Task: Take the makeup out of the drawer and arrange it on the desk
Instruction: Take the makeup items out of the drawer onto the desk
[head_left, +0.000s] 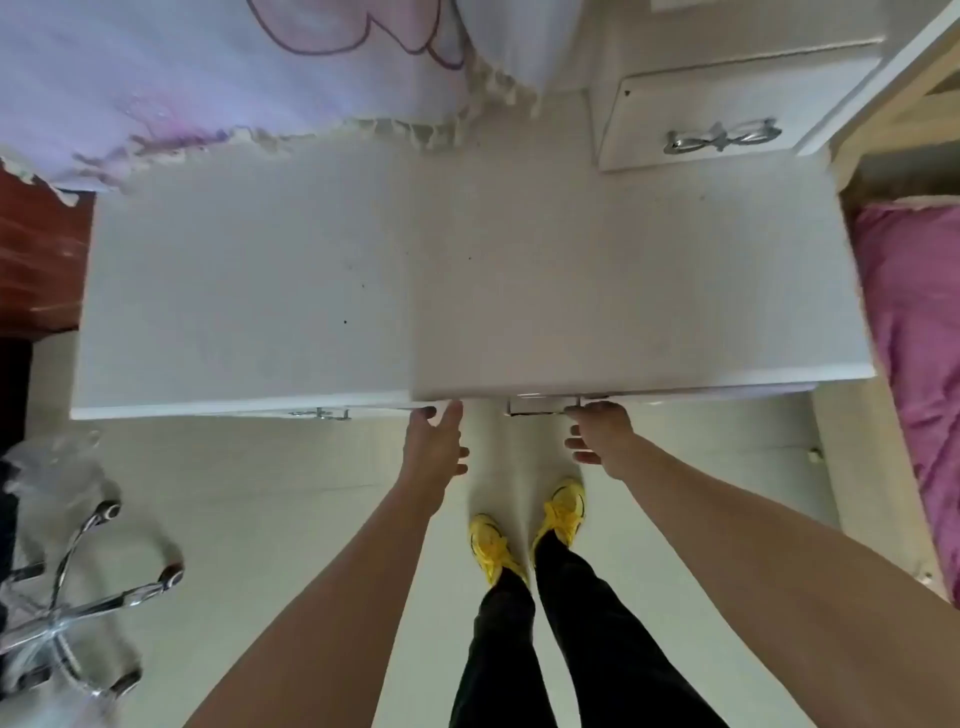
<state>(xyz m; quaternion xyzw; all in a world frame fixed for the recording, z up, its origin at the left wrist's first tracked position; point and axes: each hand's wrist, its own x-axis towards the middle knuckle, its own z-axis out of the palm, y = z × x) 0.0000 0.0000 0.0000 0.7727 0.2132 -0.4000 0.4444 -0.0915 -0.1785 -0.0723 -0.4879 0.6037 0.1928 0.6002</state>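
I judge this to be the very first step: getting the drawer open. The left grip (435, 439) is open, fingers straight and reaching up to the front edge of the white worktop (260, 286). The right grip (597, 434) is at the right end of the metal drawer handle (543, 408), with one fingertip touching it or just beside it. The other fingers are loosely curled below, and I cannot tell whether it has actually closed on the handle.

The drawer sits shut beneath the worktop's lip, so no makeup shows anywhere. I take it to be inside, out of sight. A second handle (319, 414) peeks out further left.

Next I would want the right fingers hooked firmly round the handle. Then comes a straight pull back toward the body, with the feet stepping back so the drawer has room to slide out.
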